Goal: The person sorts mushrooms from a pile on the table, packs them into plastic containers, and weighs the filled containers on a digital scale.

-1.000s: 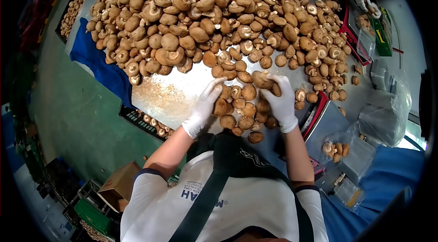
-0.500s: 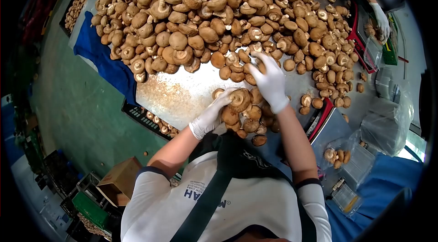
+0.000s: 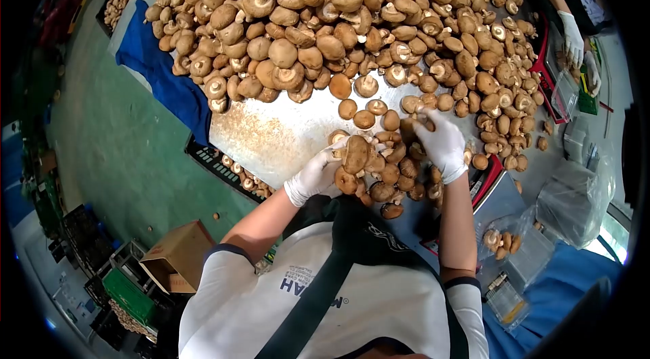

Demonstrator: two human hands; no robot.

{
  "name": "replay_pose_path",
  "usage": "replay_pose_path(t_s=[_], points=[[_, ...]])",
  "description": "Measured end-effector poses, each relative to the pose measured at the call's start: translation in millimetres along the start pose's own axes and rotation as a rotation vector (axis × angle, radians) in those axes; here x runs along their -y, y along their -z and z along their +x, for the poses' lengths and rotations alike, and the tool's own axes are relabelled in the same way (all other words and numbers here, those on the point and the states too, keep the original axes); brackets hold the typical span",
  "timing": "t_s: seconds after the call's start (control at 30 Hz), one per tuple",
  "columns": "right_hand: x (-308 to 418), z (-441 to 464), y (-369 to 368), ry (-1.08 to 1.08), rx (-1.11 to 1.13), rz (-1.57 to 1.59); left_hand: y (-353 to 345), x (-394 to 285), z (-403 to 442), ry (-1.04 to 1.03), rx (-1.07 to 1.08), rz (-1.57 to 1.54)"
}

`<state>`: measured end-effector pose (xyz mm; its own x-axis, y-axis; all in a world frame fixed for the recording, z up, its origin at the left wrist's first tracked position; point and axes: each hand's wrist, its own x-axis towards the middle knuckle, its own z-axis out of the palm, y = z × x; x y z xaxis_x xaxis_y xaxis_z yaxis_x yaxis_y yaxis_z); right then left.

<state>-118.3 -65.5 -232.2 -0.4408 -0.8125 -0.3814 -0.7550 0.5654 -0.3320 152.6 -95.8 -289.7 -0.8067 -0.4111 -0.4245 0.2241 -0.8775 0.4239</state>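
My left hand, in a white glove, is closed on a large brown shiitake mushroom near the table's front edge. Several more mushrooms lie clustered beside and below it, partly covering its fingers. To the right, my right hand, also gloved, pinches a dark, slightly blurred mushroom between thumb and fingers. A few loose mushrooms rest on the metal tabletop between the hands and the big mushroom pile.
A blue cloth drapes over the left edge, above a black crate of mushrooms. At right stand a red-edged scale, a plastic bag and clear trays. Another person's gloved hand works at the far right.
My right hand has moved right and towards me, away from the pile's edge, with a mushroom in its fingers. The left hand keeps its mushroom, now turned differently. The whole view has shifted slightly.
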Motion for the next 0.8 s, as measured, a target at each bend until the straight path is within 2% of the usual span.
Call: replay_pose_path(t_s=[0.07, 0.17, 0.2, 0.27, 0.3, 0.33, 0.37, 0.47, 0.5, 0.53, 0.6, 0.63, 0.77, 0.8], points=[[28, 3, -7, 0.253, -0.390, 0.093, 7, 4, -2, -0.042, 0.031, 0.089], [95, 14, -29, 0.437, -0.256, 0.037, -1, 0, 1, -0.158, 0.248, 0.385], [110, 22, -48, 0.464, -0.199, -0.024, -12, -1, -8, -0.148, 0.239, 0.441], [117, 41, -89, 0.466, -0.115, -0.192, -16, 7, -21, -0.117, 0.346, 0.566], [115, 44, -96, 0.499, -0.152, -0.160, -34, -2, -30, -0.037, 0.390, 0.572], [109, 47, -100, 0.530, -0.190, -0.133, -30, 15, -29, -0.106, 0.498, 0.587], [102, 47, -95, 0.526, -0.174, -0.043, -36, 17, -33, -0.100, 0.493, 0.587], [73, 36, -92, 0.487, -0.144, 0.711, -47, 10, -35, -0.086, 0.531, 0.688], [66, 27, -70, 0.451, 0.017, 0.946, -52, 10, -33, -0.088, 0.554, 0.700], [59, 19, -41, 0.122, 0.410, 1.162, -57, 11, -31, -0.092, 0.581, 0.712], [20, 3, -55, 0.208, 0.328, 1.182, -61, 14, -28, -0.064, 0.589, 0.688], [10, 0, -62, 0.126, 0.289, 1.353, -61, 18, -27, -0.072, 0.595, 0.712], [-13, -18, -61, 0.107, 0.267, 1.540, -50, 35, -21, -0.088, 0.551, 0.651], [-13, -24, -56, 0.095, 0.223, 1.468, -54, 32, -28, 0.107, 0.399, 0.517]])
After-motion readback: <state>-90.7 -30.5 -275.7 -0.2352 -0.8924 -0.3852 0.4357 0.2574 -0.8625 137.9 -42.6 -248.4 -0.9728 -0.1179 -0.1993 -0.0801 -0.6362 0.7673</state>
